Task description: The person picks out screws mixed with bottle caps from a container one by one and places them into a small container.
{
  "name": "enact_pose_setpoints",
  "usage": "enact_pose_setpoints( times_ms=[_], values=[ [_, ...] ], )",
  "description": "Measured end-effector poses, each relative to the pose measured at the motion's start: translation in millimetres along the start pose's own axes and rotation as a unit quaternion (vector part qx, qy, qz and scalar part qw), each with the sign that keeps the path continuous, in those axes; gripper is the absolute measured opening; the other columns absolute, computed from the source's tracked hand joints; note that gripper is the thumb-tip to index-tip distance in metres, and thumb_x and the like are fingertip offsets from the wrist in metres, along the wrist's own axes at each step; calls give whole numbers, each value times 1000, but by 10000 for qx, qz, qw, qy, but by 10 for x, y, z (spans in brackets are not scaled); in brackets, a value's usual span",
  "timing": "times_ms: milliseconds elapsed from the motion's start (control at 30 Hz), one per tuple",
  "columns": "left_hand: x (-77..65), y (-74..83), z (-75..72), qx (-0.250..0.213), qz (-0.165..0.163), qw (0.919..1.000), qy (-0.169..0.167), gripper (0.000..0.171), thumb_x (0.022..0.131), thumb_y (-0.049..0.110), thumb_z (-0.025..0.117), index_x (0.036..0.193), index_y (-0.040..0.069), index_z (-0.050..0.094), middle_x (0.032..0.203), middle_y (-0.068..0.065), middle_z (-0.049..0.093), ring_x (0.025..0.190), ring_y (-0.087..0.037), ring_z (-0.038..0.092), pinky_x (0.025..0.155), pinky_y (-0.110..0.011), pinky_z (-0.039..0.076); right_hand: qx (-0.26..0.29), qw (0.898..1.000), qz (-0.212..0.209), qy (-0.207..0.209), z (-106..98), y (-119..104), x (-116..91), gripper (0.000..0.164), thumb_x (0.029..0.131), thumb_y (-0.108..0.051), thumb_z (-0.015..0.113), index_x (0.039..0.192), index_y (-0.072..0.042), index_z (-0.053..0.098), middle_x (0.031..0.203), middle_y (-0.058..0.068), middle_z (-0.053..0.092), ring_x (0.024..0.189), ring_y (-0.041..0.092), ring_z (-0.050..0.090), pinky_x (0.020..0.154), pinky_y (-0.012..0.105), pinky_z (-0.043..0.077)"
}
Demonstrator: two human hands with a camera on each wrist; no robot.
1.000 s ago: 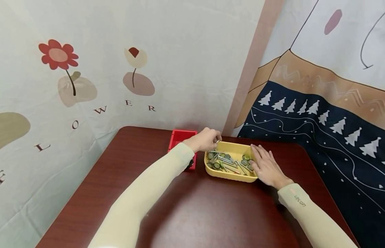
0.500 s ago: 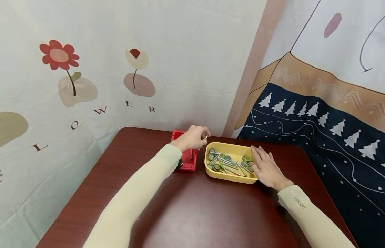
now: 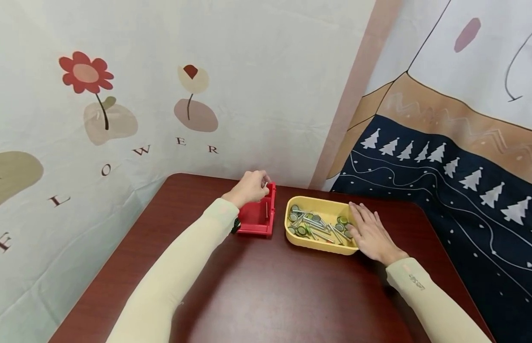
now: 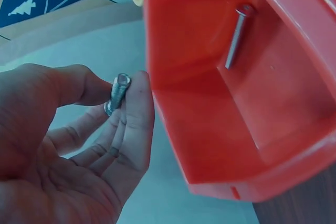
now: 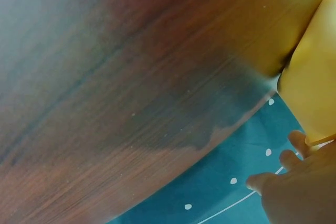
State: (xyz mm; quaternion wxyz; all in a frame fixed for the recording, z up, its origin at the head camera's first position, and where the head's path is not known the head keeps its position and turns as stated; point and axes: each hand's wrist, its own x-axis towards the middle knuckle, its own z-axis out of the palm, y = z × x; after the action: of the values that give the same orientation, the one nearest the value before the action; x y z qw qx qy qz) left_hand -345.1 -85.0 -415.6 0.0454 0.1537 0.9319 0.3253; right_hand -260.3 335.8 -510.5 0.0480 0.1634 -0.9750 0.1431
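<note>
My left hand (image 3: 250, 186) is over the red bin (image 3: 255, 232), thumb and fingers pinching a metal bolt (image 4: 119, 90). The bolt's threaded end faces the camera in the left wrist view. A single bolt (image 4: 238, 38) lies inside the red bin. To the right, a yellow tray (image 3: 319, 247) contains several long bolts (image 3: 321, 233) and round grey and green pieces (image 3: 301, 231). My right hand (image 3: 373, 233) rests on the tray's right rim with its fingers straight. In the right wrist view, fingertips (image 5: 258, 182) show beside the yellow wall.
Both containers stand toward the back of a dark red-brown table (image 3: 283, 290). Behind it hangs a pale cloth (image 3: 257, 95) with flowers and letters; a navy cloth (image 3: 420, 181) with white trees hangs at the right.
My left hand has moved left from the yellow tray to above the red bin, carrying the bolt. The right hand has stayed on the tray's rim.
</note>
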Motion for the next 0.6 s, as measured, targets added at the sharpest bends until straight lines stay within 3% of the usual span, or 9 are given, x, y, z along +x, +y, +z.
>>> enact_pose_setpoints(
  times_ms=[367,600],
  values=[
    [-13,-126,-39,70,-536,9979,-347,34,112,3,71,146,-6,70,104,-20,80,71,-21,75,74,-31,69,38,10000,18,-69,16,28,3,75,121,-29,52,185,-4,23,189,26,31,179,52,22,140,84,17],
    [68,-125,52,281,-865,9944,-545,33,110,-1,71,142,-9,73,126,-26,78,67,-17,77,80,-40,74,63,10000,-15,-66,9,17,3,74,121,-28,52,185,-4,24,189,26,31,178,54,22,139,85,17]
  ],
)
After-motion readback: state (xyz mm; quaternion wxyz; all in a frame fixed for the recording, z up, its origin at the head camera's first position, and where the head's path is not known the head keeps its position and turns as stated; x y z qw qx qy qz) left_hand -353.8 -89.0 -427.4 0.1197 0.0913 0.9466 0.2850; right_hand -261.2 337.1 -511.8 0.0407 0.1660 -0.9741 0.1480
